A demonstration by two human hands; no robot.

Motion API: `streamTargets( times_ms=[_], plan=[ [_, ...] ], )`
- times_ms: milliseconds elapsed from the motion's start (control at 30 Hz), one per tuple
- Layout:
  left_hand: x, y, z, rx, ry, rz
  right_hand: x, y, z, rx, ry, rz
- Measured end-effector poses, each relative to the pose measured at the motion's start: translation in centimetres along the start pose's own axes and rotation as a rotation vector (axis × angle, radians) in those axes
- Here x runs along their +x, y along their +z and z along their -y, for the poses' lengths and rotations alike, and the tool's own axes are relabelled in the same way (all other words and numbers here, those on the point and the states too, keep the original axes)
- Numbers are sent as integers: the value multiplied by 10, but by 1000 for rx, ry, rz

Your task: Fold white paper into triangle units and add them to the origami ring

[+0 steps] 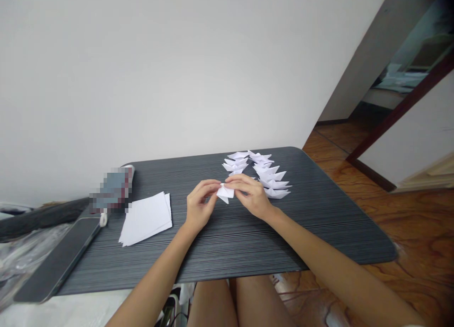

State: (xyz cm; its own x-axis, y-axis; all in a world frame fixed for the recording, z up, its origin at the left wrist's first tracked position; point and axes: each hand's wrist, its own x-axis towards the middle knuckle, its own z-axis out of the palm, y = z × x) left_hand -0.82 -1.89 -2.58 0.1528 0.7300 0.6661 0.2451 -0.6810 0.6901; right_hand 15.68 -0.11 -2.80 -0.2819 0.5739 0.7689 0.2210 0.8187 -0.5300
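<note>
I find my left hand (200,204) and right hand (251,195) over the middle of the table (227,256), each pinching one side of a small white folded paper (225,193) between thumb and fingers. A pointed flap hangs at its lower side; whether that tip touches the table, I cannot tell. White paper boats (273,177) stand in two rows on the far part of the table, right of its middle, some partly covered by my right hand. On the table's left part I note a stack of white sheets (147,220), its edges slightly uneven. A dark flat slab (65,258) with a white loop (103,218) lies along the table's left edge. Beyond it, by the table's far left corner, sits a blurred item, unidentifiable.
</note>
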Motion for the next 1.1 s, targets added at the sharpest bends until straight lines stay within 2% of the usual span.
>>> streamTargets(
  times_ms=[200,333,467,667,900,1100],
  plan=[
    [-2,-1,0,159,122,37,-1,1,0,-5,12,2],
    [0,-4,-2,291,195,9,1,0,3,-12,25,60],
    [1,-3,-3,280,81,49,3,-2,6,30,137,137],
    [-1,1,-2,134,-189,136,2,0,4,181,417,186],
    [0,2,-2,52,-255,112,6,-2,6,126,357,183],
    [1,-5,-3,-39,-324,48,9,-10,0,176,415,159]
  ],
)
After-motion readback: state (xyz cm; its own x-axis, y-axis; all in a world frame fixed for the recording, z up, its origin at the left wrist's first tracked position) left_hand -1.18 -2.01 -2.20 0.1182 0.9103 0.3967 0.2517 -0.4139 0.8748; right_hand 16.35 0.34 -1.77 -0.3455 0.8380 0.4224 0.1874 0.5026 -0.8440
